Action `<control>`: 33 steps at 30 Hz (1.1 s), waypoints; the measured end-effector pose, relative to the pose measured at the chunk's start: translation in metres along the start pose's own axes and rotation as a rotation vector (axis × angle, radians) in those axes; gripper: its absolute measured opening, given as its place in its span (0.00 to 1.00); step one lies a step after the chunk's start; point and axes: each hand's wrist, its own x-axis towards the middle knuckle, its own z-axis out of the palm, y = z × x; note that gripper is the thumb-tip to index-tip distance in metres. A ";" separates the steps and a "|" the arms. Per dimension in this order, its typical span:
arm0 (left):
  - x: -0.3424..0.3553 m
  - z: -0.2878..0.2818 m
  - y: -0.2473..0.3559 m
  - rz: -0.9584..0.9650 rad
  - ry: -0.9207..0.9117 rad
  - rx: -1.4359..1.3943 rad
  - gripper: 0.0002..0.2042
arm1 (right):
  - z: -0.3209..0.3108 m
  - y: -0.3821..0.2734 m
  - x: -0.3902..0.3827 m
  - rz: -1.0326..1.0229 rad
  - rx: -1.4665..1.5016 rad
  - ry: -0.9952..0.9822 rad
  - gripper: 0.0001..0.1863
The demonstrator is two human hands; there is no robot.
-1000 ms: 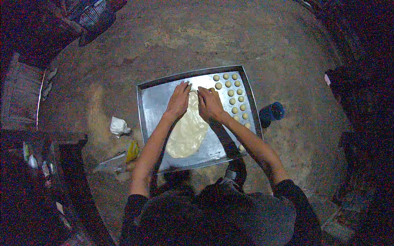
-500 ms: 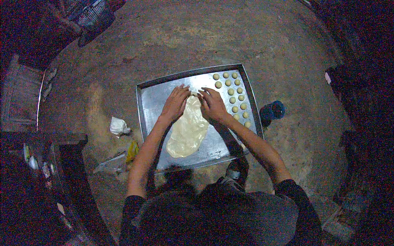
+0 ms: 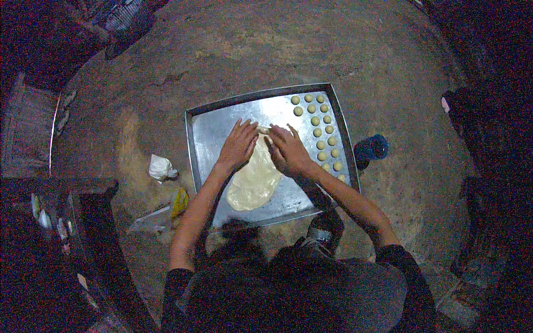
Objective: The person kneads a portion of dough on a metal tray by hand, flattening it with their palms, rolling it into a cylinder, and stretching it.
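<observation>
Pale dough lies under both spread hands, left and right.

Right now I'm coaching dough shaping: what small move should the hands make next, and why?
Probably pinch a small piece off the far tip of the dough: both the left hand and right hand rest there, and small dough balls already line the tray.

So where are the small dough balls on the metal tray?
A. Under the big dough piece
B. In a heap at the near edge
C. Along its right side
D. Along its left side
C: the small dough balls sit in rows along the right side of the metal tray, right of the right hand.
</observation>
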 end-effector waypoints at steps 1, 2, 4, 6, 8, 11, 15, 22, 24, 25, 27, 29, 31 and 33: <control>0.006 0.001 0.003 -0.007 0.093 -0.024 0.23 | 0.002 0.001 0.009 0.046 -0.017 0.015 0.27; 0.012 0.002 0.006 -0.015 0.186 -0.049 0.23 | 0.004 0.000 0.015 0.057 -0.054 0.009 0.26; 0.015 0.007 0.008 -0.035 0.120 -0.071 0.24 | 0.005 -0.004 0.026 0.075 -0.131 -0.004 0.25; 0.016 0.016 0.005 -0.005 0.004 -0.097 0.25 | 0.027 0.010 0.020 0.068 -0.155 -0.044 0.28; 0.004 0.013 0.011 0.027 -0.010 -0.020 0.23 | 0.031 0.002 0.004 0.060 -0.105 -0.060 0.28; -0.025 -0.003 0.022 0.017 0.026 -0.086 0.21 | 0.026 -0.015 -0.035 -0.013 -0.174 -0.114 0.27; -0.043 -0.006 0.027 -0.011 0.028 -0.062 0.21 | 0.016 -0.033 -0.046 0.004 -0.114 -0.066 0.25; 0.009 0.019 0.023 -0.088 -0.020 0.058 0.24 | 0.031 -0.001 0.021 0.099 -0.208 -0.067 0.28; -0.004 0.014 0.025 -0.059 -0.018 -0.035 0.25 | 0.033 -0.002 0.007 0.082 -0.133 -0.168 0.29; -0.010 0.005 0.028 -0.040 -0.043 -0.037 0.25 | 0.033 -0.005 -0.004 0.048 -0.135 -0.143 0.29; -0.031 -0.002 0.033 -0.015 -0.038 -0.046 0.24 | 0.037 -0.018 -0.028 -0.013 -0.145 -0.120 0.28; -0.052 -0.011 0.037 0.013 -0.068 0.010 0.23 | 0.029 -0.038 -0.044 -0.066 -0.174 -0.111 0.28; -0.061 -0.019 0.043 0.017 -0.066 -0.003 0.22 | 0.019 -0.050 -0.056 -0.057 -0.078 -0.132 0.27; -0.055 -0.017 0.046 -0.020 -0.021 -0.030 0.22 | 0.017 -0.052 -0.054 -0.018 -0.029 -0.094 0.26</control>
